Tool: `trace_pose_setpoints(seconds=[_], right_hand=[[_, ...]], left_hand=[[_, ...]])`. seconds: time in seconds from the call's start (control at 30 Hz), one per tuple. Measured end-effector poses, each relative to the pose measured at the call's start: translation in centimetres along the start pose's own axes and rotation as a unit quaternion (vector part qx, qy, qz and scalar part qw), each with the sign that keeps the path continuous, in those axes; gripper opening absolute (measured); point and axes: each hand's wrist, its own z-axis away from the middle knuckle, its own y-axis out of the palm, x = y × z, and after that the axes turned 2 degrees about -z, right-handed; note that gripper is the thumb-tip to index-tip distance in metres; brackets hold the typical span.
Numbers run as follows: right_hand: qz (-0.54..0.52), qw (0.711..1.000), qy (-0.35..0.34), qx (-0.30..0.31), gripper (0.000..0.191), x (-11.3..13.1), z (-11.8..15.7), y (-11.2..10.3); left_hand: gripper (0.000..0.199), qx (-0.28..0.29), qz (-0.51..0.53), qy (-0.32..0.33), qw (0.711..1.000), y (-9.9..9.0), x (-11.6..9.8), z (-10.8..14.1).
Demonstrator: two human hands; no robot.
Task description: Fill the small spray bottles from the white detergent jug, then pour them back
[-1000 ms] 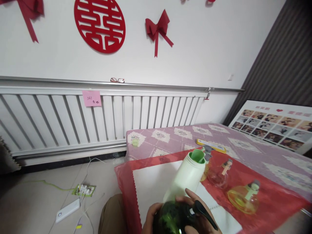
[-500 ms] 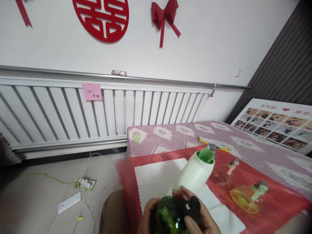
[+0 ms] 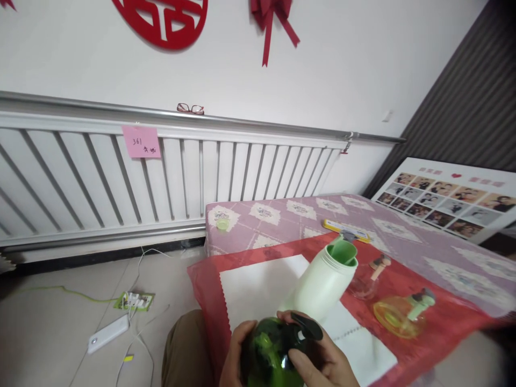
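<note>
L hand (image 3: 234, 357) is curled partway round the L side of a dk green btl (image 3: 269, 352) w/ blk top (image 3: 308, 325), R hand (image 3: 332, 366) is wrapped on its R side, & it's held just in front of a pale green btl (image 3: 322, 282) on white cloth (image 3: 258, 285).

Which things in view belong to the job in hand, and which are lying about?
Belonging, apparently: dark green pump bottle, held by the left hand and right hand; perhaps pale green container, yellow bottle.

Likely lying about: glasses, white device, power strip.
</note>
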Motion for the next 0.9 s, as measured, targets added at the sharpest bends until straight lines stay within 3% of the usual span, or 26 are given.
trace_pose_setpoints(seconds=[0.07, 0.23, 0.37, 0.47, 0.63, 0.73, 0.9], right_hand=[[-0.012, 1.0, -0.014, -0.02, 0.033, -0.5, -0.2, 0.2], [-0.043, 0.999, -0.003, -0.022, 0.054, -1.4, 0.1, 0.8], [0.015, 1.0, -0.013, -0.018, 0.034, -1.4, 0.1, 0.9], [0.035, 0.999, -0.033, -0.025, 0.032, -1.9, -0.1, 0.7], [0.03, 0.999, -0.008, 0.04, 0.068, -4.1, 0.3, -0.1], [0.06, 0.994, 0.014, 0.091, 0.084, -5.3, 0.7, -0.3], [0.036, 0.993, 0.012, 0.113, 0.108, -6.6, 1.0, 0.8]], left_hand=[[0.079, 0.009, -0.017, 0.003, 1.0, -0.5, 0.1, 0.0], [0.082, 0.019, -0.046, -0.016, 0.999, -1.0, -0.2, 0.1], [0.082, 0.015, -0.044, -0.014, 0.999, -1.1, -0.2, 0.1], [0.081, 0.005, -0.048, -0.005, 0.999, -1.1, -0.3, 0.2], [0.096, 0.008, 0.044, -0.003, 0.999, -0.6, -1.3, 0.2], [0.086, -0.023, 0.079, -0.009, 0.997, -0.3, -1.9, 0.1], [0.093, -0.008, 0.087, -0.045, 0.995, -0.3, -2.2, 0.2]])
